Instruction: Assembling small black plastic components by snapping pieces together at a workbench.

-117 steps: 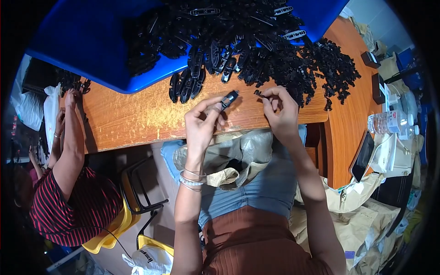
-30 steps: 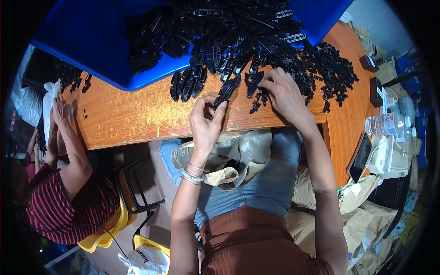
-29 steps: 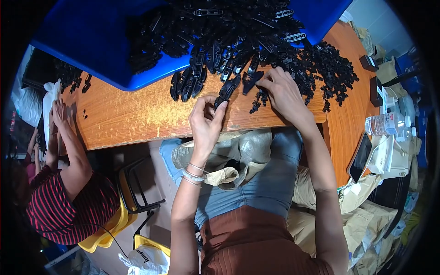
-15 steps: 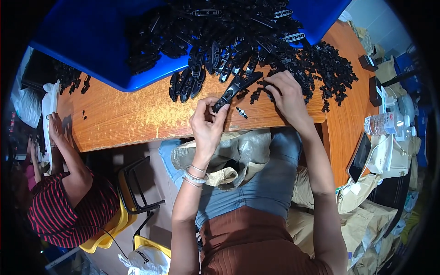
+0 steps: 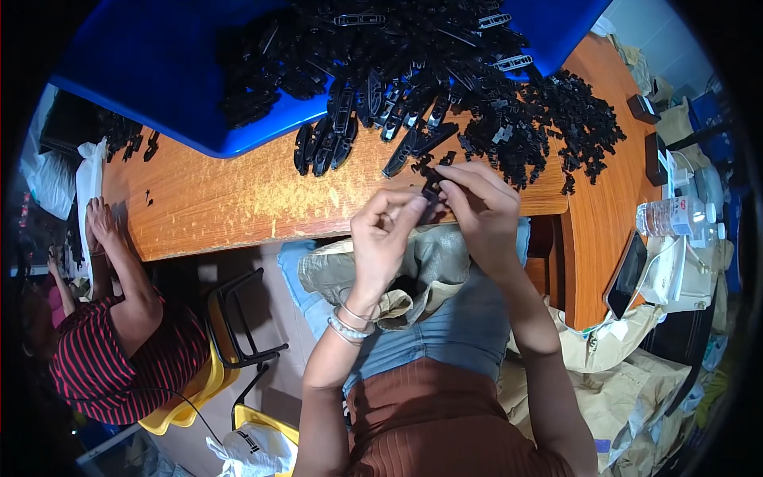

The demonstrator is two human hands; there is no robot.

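Observation:
My left hand [image 5: 385,237] is closed in a pinch on a dark plastic part [image 5: 431,204] just past the table's front edge. My right hand [image 5: 486,208] meets it from the other side, thumb and forefinger pinching a small black plastic piece [image 5: 434,180] against the part's upper end. Fingers cover much of both pieces, so I cannot tell whether they are joined. Beyond my hands, long black plastic parts [image 5: 401,153] lie on the table. A heap of small black plastic pieces [image 5: 502,137] spreads beyond my right hand.
A blue bin [image 5: 187,131] tips black parts onto the wooden table [image 5: 262,195]. At right are a clear bottle [image 5: 666,216], a phone [image 5: 625,273] and brown paper bags [image 5: 612,397]. A grey sack [image 5: 437,258] covers my lap. Another person in stripes [image 5: 127,362] sits at left.
My right hand has moved from the heap of small pieces toward me and joined my left hand. My left hand has shifted right and slightly nearer, with its dark part.

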